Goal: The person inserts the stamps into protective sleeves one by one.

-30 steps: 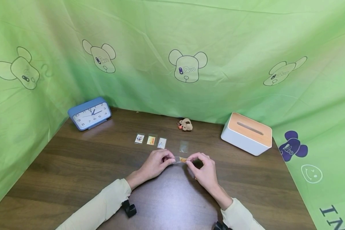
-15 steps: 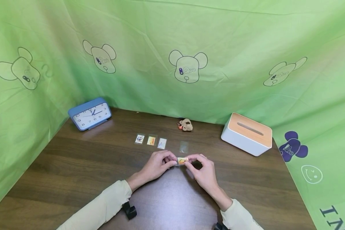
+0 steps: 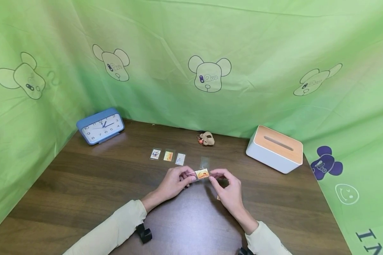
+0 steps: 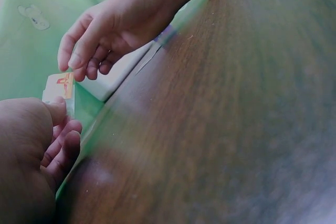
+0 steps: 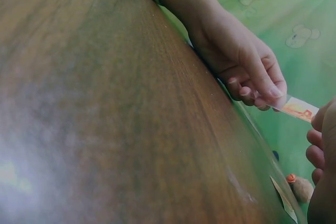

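Note:
Between the hands, a small orange-and-yellow picture card (image 3: pixel 202 173) sits in a clear plastic sleeve (image 4: pixel 71 109). My left hand (image 3: pixel 176 181) pinches the sleeve's left end between thumb and fingers. At the card's other end is my right hand (image 3: pixel 228 187), its thumb and index fingertip slightly parted beside the edge; whether they touch it is hard to tell. Part of another orange card (image 3: pixel 218 198) shows under the right hand. Just beyond lies a clear sleeve (image 3: pixel 205 162). To the left, three sleeved cards form a row: a dark figure card (image 3: pixel 155 153), an orange card (image 3: pixel 168 156) and a pale card (image 3: pixel 180 159).
A blue alarm clock (image 3: pixel 101 126) stands at the back left of the wooden table (image 3: pixel 92 198). At the back right is a white tissue box (image 3: pixel 274 148) with a wooden lid. A small beige plush keychain (image 3: pixel 207 138) lies near the green curtain (image 3: pixel 166 99).
The card has gone further left into the sleeve and now faces up in full view. My right thumb and index finger have drawn off its face to the edge. The sleeve has lifted slightly.

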The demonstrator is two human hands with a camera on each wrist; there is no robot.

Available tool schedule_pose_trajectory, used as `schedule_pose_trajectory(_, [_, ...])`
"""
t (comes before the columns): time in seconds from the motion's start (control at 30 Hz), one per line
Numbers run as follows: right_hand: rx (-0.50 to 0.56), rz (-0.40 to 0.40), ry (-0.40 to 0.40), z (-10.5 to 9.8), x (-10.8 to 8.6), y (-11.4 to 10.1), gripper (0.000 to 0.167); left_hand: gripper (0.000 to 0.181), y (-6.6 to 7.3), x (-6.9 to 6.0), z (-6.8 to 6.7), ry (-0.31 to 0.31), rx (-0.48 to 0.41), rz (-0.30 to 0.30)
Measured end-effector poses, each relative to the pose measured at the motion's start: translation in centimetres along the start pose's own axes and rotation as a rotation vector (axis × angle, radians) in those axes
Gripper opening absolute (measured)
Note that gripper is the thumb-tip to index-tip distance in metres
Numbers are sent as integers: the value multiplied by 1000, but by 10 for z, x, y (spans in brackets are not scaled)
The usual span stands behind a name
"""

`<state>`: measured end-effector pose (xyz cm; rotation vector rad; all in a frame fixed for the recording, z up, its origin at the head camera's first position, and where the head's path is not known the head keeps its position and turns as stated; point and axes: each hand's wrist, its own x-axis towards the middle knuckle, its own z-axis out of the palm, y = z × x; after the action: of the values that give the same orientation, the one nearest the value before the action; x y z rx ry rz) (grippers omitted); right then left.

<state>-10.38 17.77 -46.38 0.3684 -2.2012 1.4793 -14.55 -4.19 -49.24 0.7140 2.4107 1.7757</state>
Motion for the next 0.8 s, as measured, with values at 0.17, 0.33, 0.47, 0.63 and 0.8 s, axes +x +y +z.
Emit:
schedule_pose_trajectory(0.17, [-2,-28,-16,-1,0,-9,21,8,1,0,0,0,13,-2])
schedule_pose_trajectory(0.33, [2,-39,-33,-1,-1,-8,22,6,2,0,0,-9,28,-5])
schedule_pose_trajectory(0.47, [-9,-44,-21,0,-1,-7,23,5,2,0,-1,-14,27,-8])
schedule_pose_trajectory(0.63, [-9,-47,-12,1,-1,-8,24,5,1,0,-1,-15,20,-2])
schedule_pose_trajectory(0.8, [-6,-46,-39,0,-1,-7,22,5,1,0,0,-10,13,2])
